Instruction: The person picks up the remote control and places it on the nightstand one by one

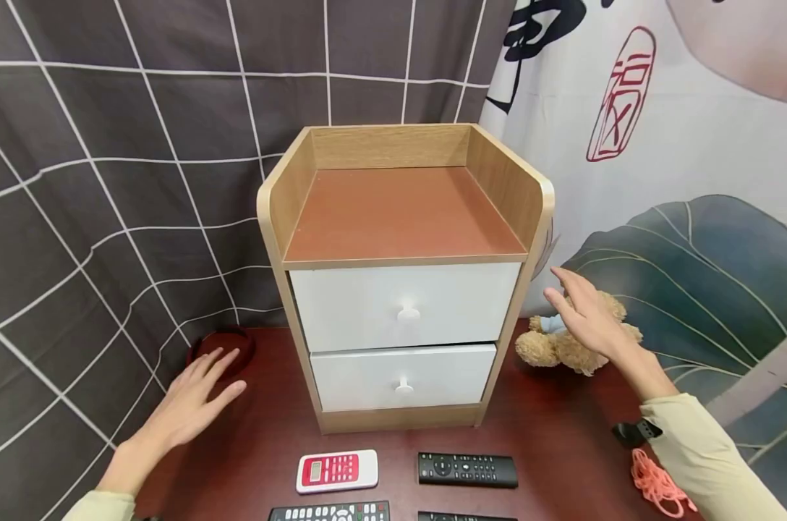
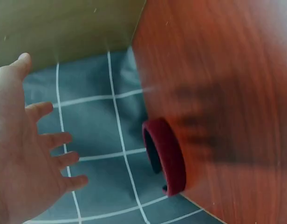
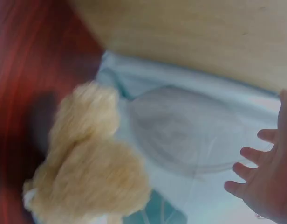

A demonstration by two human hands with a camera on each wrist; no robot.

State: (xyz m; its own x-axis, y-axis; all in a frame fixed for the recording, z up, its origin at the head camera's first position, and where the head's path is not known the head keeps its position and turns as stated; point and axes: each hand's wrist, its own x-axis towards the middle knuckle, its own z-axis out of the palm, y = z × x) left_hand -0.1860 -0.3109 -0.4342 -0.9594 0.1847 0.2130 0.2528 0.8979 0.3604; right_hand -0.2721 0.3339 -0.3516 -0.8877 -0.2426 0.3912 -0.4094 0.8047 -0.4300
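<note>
My left hand (image 1: 188, 401) hovers left of the small cabinet, its fingers spread and holding nothing. Just beyond it a dark red headband (image 2: 167, 156) lies on the table against the grey cloth. My right hand (image 1: 585, 315), also empty with fingers extended, is raised to the right of the cabinet, in front of a tan teddy bear (image 1: 539, 349). In the right wrist view the bear's fluffy fur (image 3: 101, 177) is blurred, and the hand is apart from it. The wooden cabinet (image 1: 403, 264) has two white drawers, upper (image 1: 354, 307) and lower (image 1: 361, 380); the lower one looks slightly ajar.
On the reddish table (image 1: 257, 449) before the cabinet lie a white-and-red remote (image 1: 337, 471), a black remote (image 1: 467, 469) and two more remotes cut off at the bottom edge. A coral cord (image 1: 657, 481) lies near the right sleeve. Cloths hang behind.
</note>
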